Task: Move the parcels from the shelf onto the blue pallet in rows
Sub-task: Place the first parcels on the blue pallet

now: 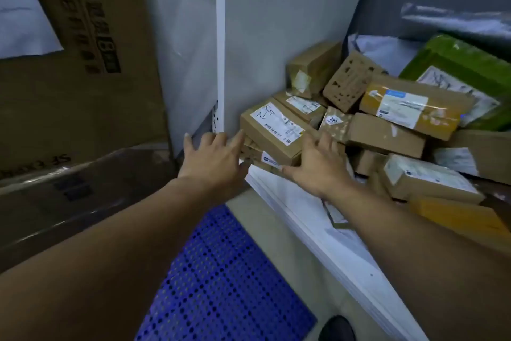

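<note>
The blue pallet [221,285] is seen on the floor, below the white shelf [318,230], where the parcels [387,130] are heaped. The labelled box [273,130] at the front corner is being reached for. It is flanked by left hand [213,158] and right hand [312,166], fingers spread, nothing gripped. Next, a two-sided squeeze and lift seems called for.

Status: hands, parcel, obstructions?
Left hand, right hand open, flanking brown cardboard parcel with handwritten label. Blue perforated plastic pallet below. Nothing in the way.
</note>
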